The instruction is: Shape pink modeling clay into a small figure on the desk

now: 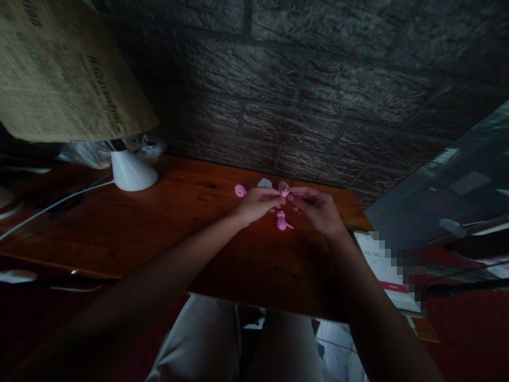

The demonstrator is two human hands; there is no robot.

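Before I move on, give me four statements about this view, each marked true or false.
1. The left hand and right hand both hold a small pink clay-like piece. True.
2. The white cone-shaped lamp base stands right of both hands. False: it stands left of them.
3. A pink clay-like figure with a thin pointed tail lies on the brown wooden table. True.
4. The right hand grips the flat device with a white screen. False: it lies beside the right forearm.

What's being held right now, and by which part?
A small pink piece, held at its sides by the fingertips of the left hand and the right hand; its finer shape is too blurred to tell.
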